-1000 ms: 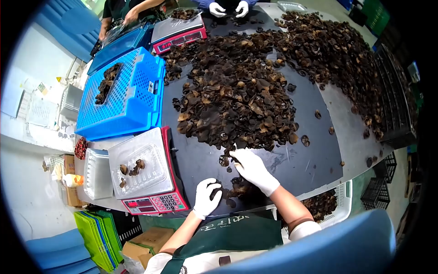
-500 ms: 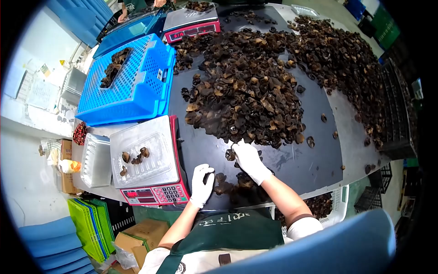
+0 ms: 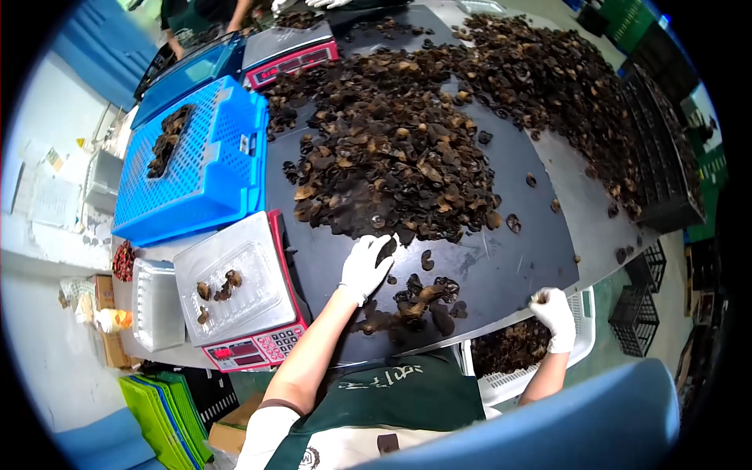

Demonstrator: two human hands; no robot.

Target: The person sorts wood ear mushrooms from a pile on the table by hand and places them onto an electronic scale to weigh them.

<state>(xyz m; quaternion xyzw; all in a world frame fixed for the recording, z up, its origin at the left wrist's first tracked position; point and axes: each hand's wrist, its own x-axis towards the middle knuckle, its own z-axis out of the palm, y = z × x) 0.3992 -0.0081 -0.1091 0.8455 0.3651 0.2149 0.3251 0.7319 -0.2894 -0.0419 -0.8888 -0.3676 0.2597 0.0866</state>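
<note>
My left hand (image 3: 366, 269), in a white glove, is closed round a dark mushroom piece at the near edge of the large pile of dried dark mushrooms (image 3: 392, 149). A smaller cluster of pieces (image 3: 419, 301) lies near the table's front edge. Over the white basket (image 3: 581, 329), at the table's right front edge, is my right hand (image 3: 553, 312), gloved and with its fingers curled; what it holds, if anything, is too small to tell. On the red scale (image 3: 235, 282) a clear plastic tray (image 3: 243, 294) holds several pieces.
A blue crate (image 3: 188, 164) with mushrooms on top stands at the left, beside a second red scale (image 3: 290, 59). Clear trays (image 3: 155, 305) are stacked at the left edge. A black crate (image 3: 666, 157) is at the right. Co-workers' hands (image 3: 313, 4) show at the far side.
My left hand has moved forward to the pile and closed on a piece. My right hand has left the pile and moved right, to above the white basket. The view has shifted.
</note>
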